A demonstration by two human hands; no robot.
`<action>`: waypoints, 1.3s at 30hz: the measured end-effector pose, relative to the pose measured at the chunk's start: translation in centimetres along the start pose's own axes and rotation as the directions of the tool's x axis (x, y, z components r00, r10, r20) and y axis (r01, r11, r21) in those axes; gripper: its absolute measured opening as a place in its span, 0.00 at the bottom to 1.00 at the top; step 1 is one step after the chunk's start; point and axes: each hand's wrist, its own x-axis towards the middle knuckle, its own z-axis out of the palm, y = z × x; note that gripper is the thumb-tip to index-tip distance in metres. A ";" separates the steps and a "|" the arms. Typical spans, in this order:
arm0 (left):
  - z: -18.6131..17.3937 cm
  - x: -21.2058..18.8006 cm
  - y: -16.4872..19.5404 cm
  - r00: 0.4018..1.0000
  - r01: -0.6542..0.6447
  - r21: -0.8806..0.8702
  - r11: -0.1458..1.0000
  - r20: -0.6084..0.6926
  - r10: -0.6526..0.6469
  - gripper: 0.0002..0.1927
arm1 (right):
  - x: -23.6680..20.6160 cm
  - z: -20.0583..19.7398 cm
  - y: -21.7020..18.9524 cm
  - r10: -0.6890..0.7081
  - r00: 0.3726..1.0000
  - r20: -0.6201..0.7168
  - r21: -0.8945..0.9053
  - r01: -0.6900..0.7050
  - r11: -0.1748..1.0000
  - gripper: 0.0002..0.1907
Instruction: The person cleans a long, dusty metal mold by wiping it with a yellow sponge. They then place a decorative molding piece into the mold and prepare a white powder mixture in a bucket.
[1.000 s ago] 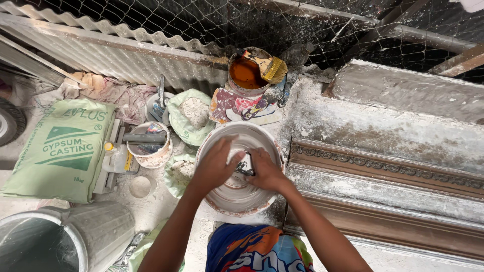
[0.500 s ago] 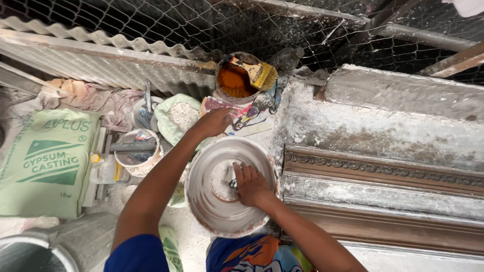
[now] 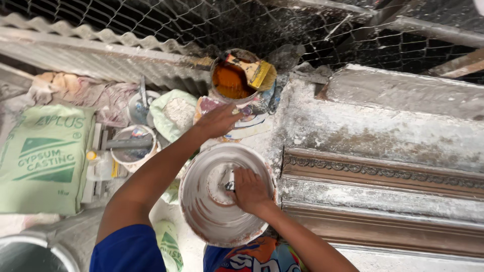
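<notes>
Against wire mesh, the right hand (image 3: 250,190), grip clamped on a small metal tool (image 3: 229,185), reaches into the white plaster-smeared round bucket (image 3: 201,211); beyond it the outstretched left hand (image 3: 220,120), fingers apart, rests by the orange paint tin (image 3: 231,80).

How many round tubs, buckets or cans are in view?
4 clearly: the white bucket under the right hand, the orange-filled can beyond the left hand, a small tub left of it, and a grey bin bottom-left. More may be hidden.
</notes>
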 end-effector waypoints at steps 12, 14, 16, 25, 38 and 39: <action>-7.5 -19.7 21.0 0.431 0.433 -0.454 0.778 -0.654 -0.622 0.23 | -1.6 -3.6 0.5 -0.071 0.932 -0.357 0.418 0.227 0.880 0.42; -4.5 -20.5 26.2 0.372 0.617 -0.574 0.539 -0.391 -0.842 0.26 | -1.7 -3.2 0.4 -0.070 0.892 -0.447 0.374 0.257 0.891 0.44; -2.4 -21.0 28.5 0.338 0.774 -0.533 0.343 -0.110 -0.935 0.31 | -1.7 -2.8 0.4 -0.101 0.865 -0.492 0.335 0.295 0.895 0.45; 1.8 -20.9 31.7 0.214 0.585 -0.696 0.417 -0.363 -0.907 0.27 | -1.1 -1.3 0.4 -0.220 0.808 -0.547 0.270 0.419 0.867 0.44; 2.3 -21.0 31.0 0.060 0.507 -0.652 0.564 -0.626 -0.778 0.22 | -2.1 0.1 2.0 -0.174 0.748 -0.641 0.251 0.418 0.873 0.44; 2.1 -21.3 30.6 0.059 0.527 -0.523 0.670 -0.764 -0.643 0.21 | -2.6 -0.4 2.1 -0.136 0.757 -0.639 0.312 0.416 0.854 0.43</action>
